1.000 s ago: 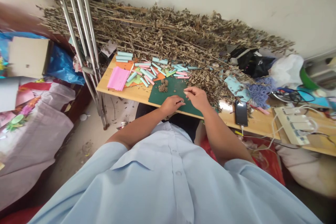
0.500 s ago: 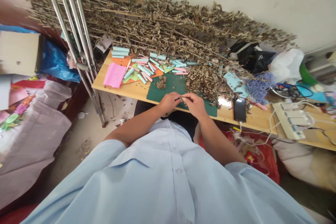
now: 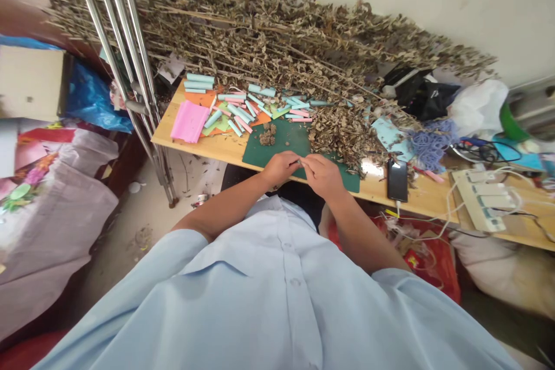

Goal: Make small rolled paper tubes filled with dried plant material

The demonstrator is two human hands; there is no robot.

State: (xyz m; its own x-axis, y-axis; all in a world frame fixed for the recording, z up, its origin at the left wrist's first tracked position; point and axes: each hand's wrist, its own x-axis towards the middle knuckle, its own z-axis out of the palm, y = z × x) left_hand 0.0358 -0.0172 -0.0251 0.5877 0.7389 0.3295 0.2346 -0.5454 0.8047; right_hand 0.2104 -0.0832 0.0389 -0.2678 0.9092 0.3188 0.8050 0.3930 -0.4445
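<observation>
My left hand point(image 3: 281, 168) and my right hand point(image 3: 321, 175) meet over the near edge of a green mat point(image 3: 284, 137). The fingers of both are pinched together around something small, mostly hidden, that I cannot make out. Beyond my left hand, a small brown clump of crumbled plant matter point(image 3: 267, 135) lies on the mat. A heap of dry leaves point(image 3: 336, 136) covers the mat's far right part. To the far left are several pale blue and pink paper rolls point(image 3: 238, 111) and a stack of pink paper sheets point(image 3: 189, 121).
Long bundles of dried stalks point(image 3: 260, 34) lie along the wall. Metal crutches point(image 3: 130, 63) lean at the table's left end. On the right are a plugged-in phone point(image 3: 397, 180), a power strip point(image 3: 477, 199), purple cord point(image 3: 433, 140) and a white plastic bag point(image 3: 477, 107).
My right hand has turned slightly, its fingers curling further in and its wrist shifting a little right. My left hand stays almost where it was. The view has shifted slightly.
</observation>
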